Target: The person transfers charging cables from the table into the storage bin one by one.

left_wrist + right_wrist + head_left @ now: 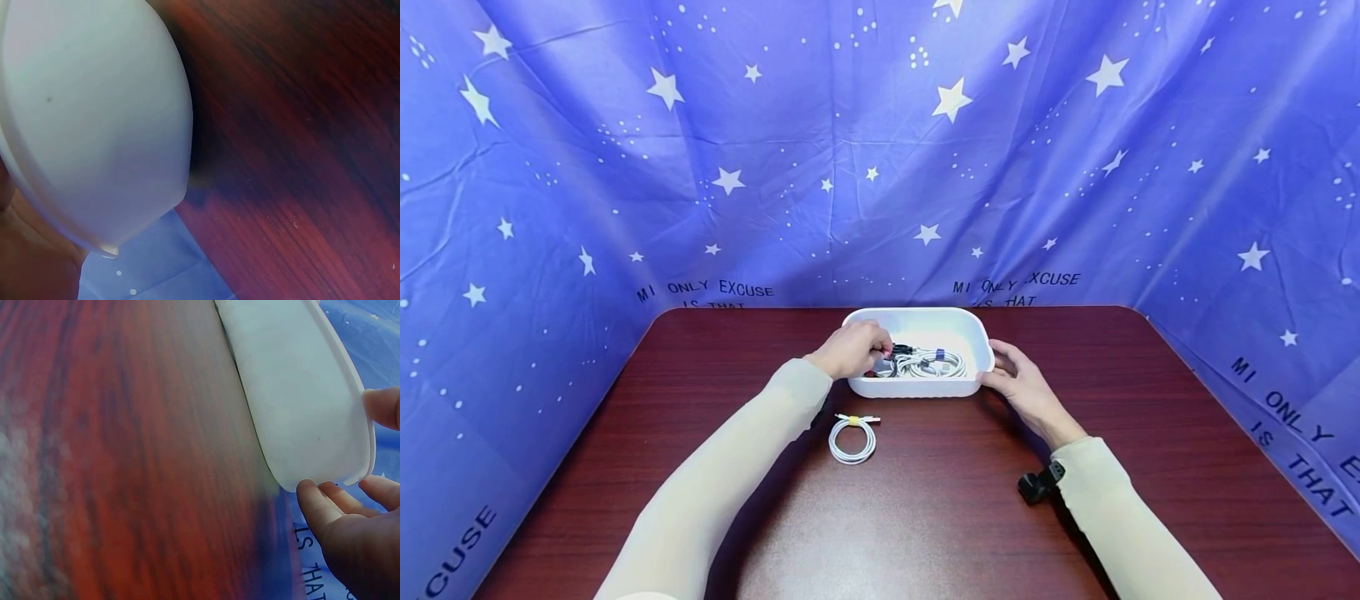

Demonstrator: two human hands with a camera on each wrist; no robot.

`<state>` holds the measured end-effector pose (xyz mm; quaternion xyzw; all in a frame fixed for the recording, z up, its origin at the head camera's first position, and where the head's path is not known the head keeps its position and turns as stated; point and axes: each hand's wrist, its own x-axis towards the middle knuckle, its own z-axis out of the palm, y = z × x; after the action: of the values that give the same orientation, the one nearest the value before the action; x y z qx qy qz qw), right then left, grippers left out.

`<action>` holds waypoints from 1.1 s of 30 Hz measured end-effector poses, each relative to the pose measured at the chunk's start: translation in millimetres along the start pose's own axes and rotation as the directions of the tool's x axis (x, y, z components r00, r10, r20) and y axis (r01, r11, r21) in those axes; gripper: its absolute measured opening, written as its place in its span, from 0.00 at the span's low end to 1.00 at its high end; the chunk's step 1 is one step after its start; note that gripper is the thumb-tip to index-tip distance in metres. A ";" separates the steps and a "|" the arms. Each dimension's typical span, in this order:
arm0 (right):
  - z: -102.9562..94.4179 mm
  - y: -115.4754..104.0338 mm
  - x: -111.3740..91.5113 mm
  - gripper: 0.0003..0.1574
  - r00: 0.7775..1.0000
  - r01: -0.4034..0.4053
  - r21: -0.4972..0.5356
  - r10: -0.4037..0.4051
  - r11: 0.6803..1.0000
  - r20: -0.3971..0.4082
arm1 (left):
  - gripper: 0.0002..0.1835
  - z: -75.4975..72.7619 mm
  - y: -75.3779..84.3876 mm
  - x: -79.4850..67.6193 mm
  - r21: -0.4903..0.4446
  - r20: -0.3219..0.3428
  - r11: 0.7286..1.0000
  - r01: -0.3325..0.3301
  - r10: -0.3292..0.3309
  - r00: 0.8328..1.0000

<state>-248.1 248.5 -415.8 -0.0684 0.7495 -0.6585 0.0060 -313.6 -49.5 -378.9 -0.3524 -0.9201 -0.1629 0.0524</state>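
A white plastic box [917, 387] stands toward the back of the table, with coiled cables [953, 363] inside, mostly white. Over its left rim reaches my left hand [852, 348], fingers curled and pinching at a black cable [891, 367] near the box's left end. The box wall [106, 119] hides those fingertips in the left wrist view. My right hand [1026, 387] grips the right end of the box, thumb [382, 407] at the rim and fingers against the end wall. In front of the box lies a coiled white cable [852, 458] with a yellow tie.
The dark red wooden table [940, 508] reaches back to a blue curtain [820, 208] with white stars, which also hangs along both sides. A black wrist camera [1037, 485] is strapped at my right sleeve.
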 end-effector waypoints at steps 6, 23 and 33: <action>0.3 -0.7 -0.2 0.44 1.000 0.001 -0.002 -0.001 1.000 0.002 | 0.09 0.3 -0.4 0.1 -0.005 0.005 1.000 0.009 -0.009 1.000; 0.2 0.6 -0.6 0.44 1.000 0.000 -0.005 0.000 1.000 0.001 | 0.08 -0.2 0.3 1.2 -0.048 0.035 0.999 0.018 -0.016 0.999; 0.5 -1.2 -1.1 0.44 1.000 -0.001 -0.003 0.001 1.000 0.001 | 0.07 -2.4 1.4 0.6 -0.040 0.040 0.999 0.012 -0.010 0.999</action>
<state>-246.9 248.0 -414.8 -0.0682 0.7505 -0.6574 0.0065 -313.1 -48.9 -376.2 -0.3515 -0.9194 -0.1747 0.0259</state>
